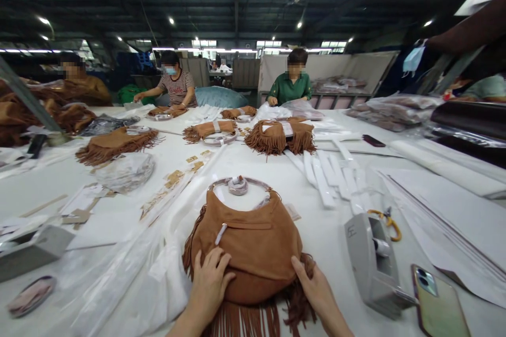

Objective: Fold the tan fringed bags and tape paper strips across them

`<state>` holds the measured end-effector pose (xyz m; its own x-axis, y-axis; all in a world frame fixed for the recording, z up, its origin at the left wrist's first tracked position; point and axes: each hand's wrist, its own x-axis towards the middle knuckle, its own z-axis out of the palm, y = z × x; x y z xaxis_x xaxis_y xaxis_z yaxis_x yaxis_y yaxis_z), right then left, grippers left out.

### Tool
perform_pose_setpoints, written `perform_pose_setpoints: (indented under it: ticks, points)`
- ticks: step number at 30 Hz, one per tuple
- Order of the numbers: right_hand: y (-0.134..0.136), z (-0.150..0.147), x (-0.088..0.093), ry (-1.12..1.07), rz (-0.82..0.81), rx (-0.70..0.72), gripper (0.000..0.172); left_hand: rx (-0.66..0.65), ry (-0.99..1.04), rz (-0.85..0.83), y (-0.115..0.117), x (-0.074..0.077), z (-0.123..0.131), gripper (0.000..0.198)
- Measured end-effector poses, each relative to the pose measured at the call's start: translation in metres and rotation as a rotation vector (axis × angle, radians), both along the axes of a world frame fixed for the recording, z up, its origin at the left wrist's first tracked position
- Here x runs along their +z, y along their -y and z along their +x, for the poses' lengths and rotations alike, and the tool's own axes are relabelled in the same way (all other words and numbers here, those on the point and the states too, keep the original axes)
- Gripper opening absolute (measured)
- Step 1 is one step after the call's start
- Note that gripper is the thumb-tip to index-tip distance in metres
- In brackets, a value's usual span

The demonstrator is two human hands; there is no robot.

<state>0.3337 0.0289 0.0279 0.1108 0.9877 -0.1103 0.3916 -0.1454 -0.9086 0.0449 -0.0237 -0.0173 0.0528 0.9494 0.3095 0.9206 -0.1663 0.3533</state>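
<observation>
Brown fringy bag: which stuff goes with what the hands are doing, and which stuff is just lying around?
In hand: brown fringed bag, with the left hand and right hand resting on it; its wrapped strap; its white-wrapped zip pull.
Lying about: tape dispenser, phone, yellow-handled scissors, white paper strips, other fringed bags farther back.

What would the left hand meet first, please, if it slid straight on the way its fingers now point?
Probably the white-wrapped zip pull: the left hand lies flat on the brown fringed bag, fingers aimed away and slightly right, the pull just ahead of them.
</observation>
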Motion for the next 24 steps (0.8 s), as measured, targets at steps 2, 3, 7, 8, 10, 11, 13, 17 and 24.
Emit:
perform_pose_setpoints:
  ticks: [2, 3, 7, 8, 10, 11, 13, 17, 24]
  points:
    - [0.003, 0.012, -0.006, 0.001, -0.010, -0.047, 0.061, -0.001, 0.044, -0.039, 0.000, 0.006, 0.001, 0.025]
    - [0.005, 0.018, -0.009, -0.002, -0.015, -0.068, 0.063, 0.003, 0.071, -0.070, -0.001, 0.011, 0.002, 0.022]
    - [0.015, 0.034, -0.012, 0.155, 0.002, -0.205, 0.081, 0.046, 0.184, -0.208, -0.017, 0.039, 0.002, 0.006]
    - [0.018, 0.035, -0.009, 0.236, 0.056, -0.254, 0.084, 0.045, 0.206, -0.239, -0.023, 0.044, 0.002, 0.004]
    - [0.025, 0.031, 0.000, 0.375, 0.237, -0.302, 0.077, 0.031, 0.239, -0.287, -0.036, 0.053, 0.001, 0.005]
    - [0.030, 0.027, 0.005, 0.426, 0.342, -0.286, 0.069, 0.024, 0.253, -0.302, -0.041, 0.055, 0.000, 0.006]
    - [0.039, 0.017, 0.012, 0.495, 0.514, -0.200, 0.051, 0.009, 0.274, -0.307, -0.052, 0.059, -0.002, 0.008]
    - [0.048, 0.009, 0.012, 0.535, 0.588, -0.102, 0.040, -0.010, 0.299, -0.266, -0.067, 0.065, -0.011, 0.009]
    - [0.051, 0.009, 0.008, 0.314, 0.256, -0.059, 0.041, -0.047, 0.283, -0.243, -0.079, 0.069, -0.023, 0.015]
